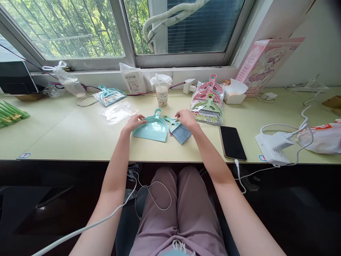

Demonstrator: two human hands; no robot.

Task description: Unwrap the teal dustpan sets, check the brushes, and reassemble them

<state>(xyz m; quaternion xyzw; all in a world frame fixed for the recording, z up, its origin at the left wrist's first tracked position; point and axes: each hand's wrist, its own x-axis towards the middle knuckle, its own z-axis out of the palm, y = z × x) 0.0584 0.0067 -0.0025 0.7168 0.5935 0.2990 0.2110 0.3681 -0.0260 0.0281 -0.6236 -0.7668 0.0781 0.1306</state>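
On desk: bagged brush sets [208, 105], left hand [135, 122] nearby.

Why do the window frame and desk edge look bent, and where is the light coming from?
Head view: wide-angle lens bows the pale green desk and grey window frame; daylight from the window lights the teal plastic dustpan and small teal brush evenly, shadows soft; under the desk it is dark; the clear plastic bag glares.

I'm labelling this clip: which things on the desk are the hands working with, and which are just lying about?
In hand:
left hand on teal dustpan
right hand on teal brush

Lying about:
phone
drink cup
packed brush sets
pink box
white charger
empty clear bag
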